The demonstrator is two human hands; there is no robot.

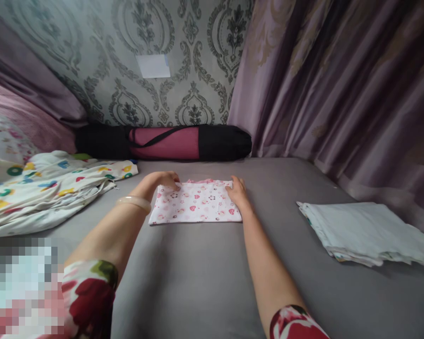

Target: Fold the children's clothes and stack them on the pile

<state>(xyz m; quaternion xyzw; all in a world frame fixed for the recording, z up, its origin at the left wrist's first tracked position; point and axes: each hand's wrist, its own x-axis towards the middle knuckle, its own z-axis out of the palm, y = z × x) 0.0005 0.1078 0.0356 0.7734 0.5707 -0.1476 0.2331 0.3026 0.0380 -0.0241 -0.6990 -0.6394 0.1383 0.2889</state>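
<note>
We rest our left hand (165, 180) curled on the far left corner of the folded cloth (195, 202), fingers bent onto it. Our right hand (237, 192) lies flat and open on its far right corner. The cloth sits on the grey bed (205, 273).

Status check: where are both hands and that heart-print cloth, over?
Left hand and right hand flat on the cloth's far corners. Heart-print cloth folded, flat on grey sheet. Nothing in the way; white stack off right.
</note>
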